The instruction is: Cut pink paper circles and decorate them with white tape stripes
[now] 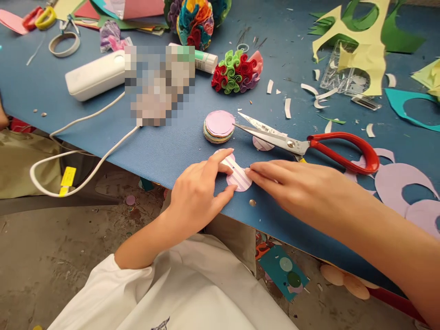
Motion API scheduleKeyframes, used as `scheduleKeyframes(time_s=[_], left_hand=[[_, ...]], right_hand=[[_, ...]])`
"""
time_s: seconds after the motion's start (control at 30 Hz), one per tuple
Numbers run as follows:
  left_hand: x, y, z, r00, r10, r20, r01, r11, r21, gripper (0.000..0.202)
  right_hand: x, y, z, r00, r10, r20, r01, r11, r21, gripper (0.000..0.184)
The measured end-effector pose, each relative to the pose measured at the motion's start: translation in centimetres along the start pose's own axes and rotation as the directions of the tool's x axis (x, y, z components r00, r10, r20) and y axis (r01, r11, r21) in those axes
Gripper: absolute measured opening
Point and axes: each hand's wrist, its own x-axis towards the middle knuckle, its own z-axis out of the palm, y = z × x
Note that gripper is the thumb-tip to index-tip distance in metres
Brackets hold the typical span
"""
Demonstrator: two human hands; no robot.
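Observation:
A pale purple paper circle (pixel 239 178) with lighter stripes lies near the front edge of the blue table. My left hand (pixel 197 188) is over its left side, thumb and fingertips pressing on the paper. At the circle's right edge, my right hand (pixel 285 181) has its fingertips pinched together on the rim. Part of another pink-purple paper piece (pixel 229 155) shows under my left index finger. Just beyond stands a stack of paper circles (pixel 220 124). Scissors (pixel 292 143) with red handles lie with blades apart, over another striped circle (pixel 263 143).
A white device (pixel 96 75) with a looping cable (pixel 99 167), a glue stick (pixel 205 61) and curled-paper flowers (pixel 237 72) sit farther back. Cut yellow paper (pixel 364 46) and purple offcuts (pixel 398 185) lie at the right. A tape roll (pixel 64 45) is at the far left.

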Motion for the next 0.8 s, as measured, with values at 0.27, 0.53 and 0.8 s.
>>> scheduleKeyframes(time_s=[0.27, 0.53, 0.8], left_hand=[[-0.1, 0.0, 0.0, 1.000, -0.024, 0.008, 0.024, 1.000, -0.014, 0.053], [-0.1, -0.1, 0.0, 1.000, -0.023, 0.007, 0.023, 1.000, -0.006, 0.052], [-0.1, 0.0, -0.1, 1.000, -0.024, 0.009, 0.023, 1.000, 0.005, 0.051]], right_hand=[[0.9, 1.3, -0.3, 0.983, 0.182, -0.012, -0.164, 0.912, 0.376, 0.020], [1.4, 1.4, -0.4, 0.970, 0.216, 0.107, -0.241, 0.855, 0.460, 0.021], [1.8, 2.3, 0.7, 0.988, 0.102, 0.119, -0.137, 0.929, 0.343, 0.029]])
